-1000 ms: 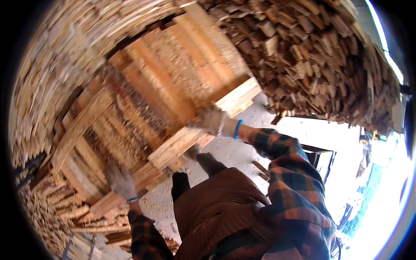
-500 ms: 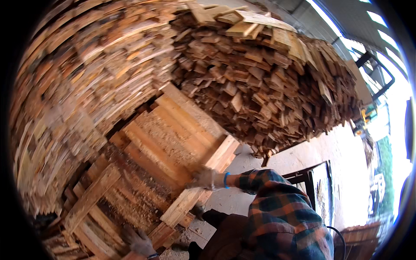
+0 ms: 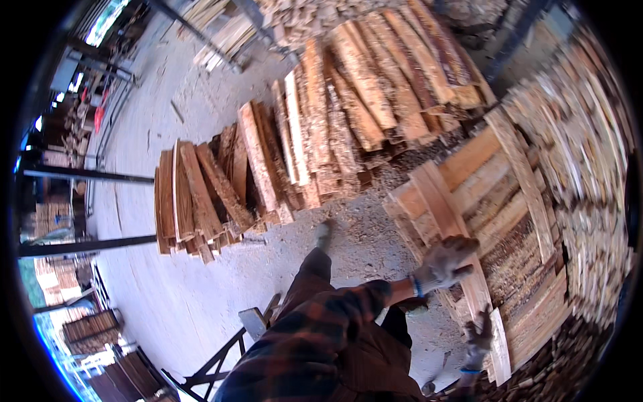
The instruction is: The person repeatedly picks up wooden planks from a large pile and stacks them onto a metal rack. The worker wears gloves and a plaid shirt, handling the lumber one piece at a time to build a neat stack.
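A stack of sawn boards lies to the right, strewn with sawdust, and one reddish board runs along its near edge. My left hand, in a grey work glove with a blue band at the wrist, is closed over this board. Lower down, the fingers of my right hand are spread, close beside the edge of a pale strip of wood. That hand is gloved too and lies partly in shadow. Whether the pale strip is a separate piece I cannot tell.
Long bark-edged planks form a row of piles ahead. A high wall of stacked wood borders the far right. Sawdust covers the concrete floor; a dark metal frame stands at lower left. One shoe is near the piles.
The view has swung round: the wood wall was on the left and is now on the right. My hands, wider apart before, are now closer together at the stack's near edge.
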A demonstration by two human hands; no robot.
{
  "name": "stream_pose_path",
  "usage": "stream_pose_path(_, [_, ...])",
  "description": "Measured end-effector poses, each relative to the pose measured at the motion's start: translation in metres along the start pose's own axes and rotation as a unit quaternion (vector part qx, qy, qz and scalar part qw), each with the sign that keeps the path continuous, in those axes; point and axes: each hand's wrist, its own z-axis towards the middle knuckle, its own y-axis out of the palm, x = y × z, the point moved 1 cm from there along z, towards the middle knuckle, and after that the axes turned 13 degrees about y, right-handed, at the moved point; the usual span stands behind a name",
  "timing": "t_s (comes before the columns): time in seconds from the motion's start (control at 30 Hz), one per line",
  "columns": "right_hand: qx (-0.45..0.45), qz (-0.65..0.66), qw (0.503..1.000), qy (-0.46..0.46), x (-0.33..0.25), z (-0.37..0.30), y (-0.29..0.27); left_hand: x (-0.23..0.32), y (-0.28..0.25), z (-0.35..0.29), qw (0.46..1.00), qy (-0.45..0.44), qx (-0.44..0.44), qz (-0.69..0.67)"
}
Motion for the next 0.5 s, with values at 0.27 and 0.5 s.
stream_pose_path(0.27, [-0.344,-0.019,0.924,0.166,-0.074,0.11,0.405,-0.204,-0.244,-0.324,0.749,-0.553,0.334,0.149])
stream_pose_path(0.5, [-0.405,-0.16,0.896,0.09,-0.139,0.153,0.617,-0.337,-0.277,-0.421,0.705,-0.503,0.5,-0.028])
